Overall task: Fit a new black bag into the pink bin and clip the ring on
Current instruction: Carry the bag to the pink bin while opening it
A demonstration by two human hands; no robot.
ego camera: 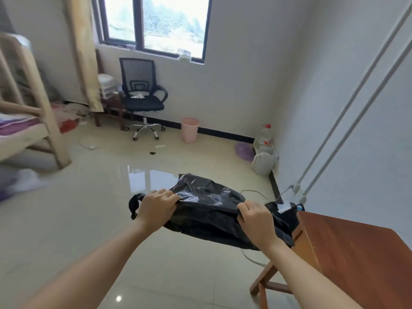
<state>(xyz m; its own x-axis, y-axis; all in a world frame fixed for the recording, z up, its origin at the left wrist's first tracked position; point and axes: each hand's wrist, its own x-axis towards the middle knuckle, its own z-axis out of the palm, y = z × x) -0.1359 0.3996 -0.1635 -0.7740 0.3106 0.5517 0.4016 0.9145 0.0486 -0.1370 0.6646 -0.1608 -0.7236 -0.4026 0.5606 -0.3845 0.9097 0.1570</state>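
The black bag [207, 210] is held in the air above the tiled floor [89, 219], stretched crumpled between both hands, with one handle loop hanging out past the left hand's outer side. The left hand [157, 208] is clenched over the bag's left edge, its fingers [166, 195] curled down onto the glossy plastic. The right hand [256, 221] is clenched on the bag's right portion, its fingers [244, 208] pinched closed around a fold. Both forearms are extended forward from the bottom of the view. The bag's right end is seen in front of the near corner of a brown wooden desk [356, 259], which stands at the lower right; whether the two touch cannot be told.

The pink bin [190, 129] is set well apart from the bag, upright on the floor against the far wall, just right of a black office chair [142, 101] and below the window [153, 25]. No liner can be made out in it. A purple bag [244, 150] and a white container [264, 162] are seen in the far right corner, with a clear bottle [265, 136] behind them. Part of a wooden bed frame [31, 103] is visible at the left.
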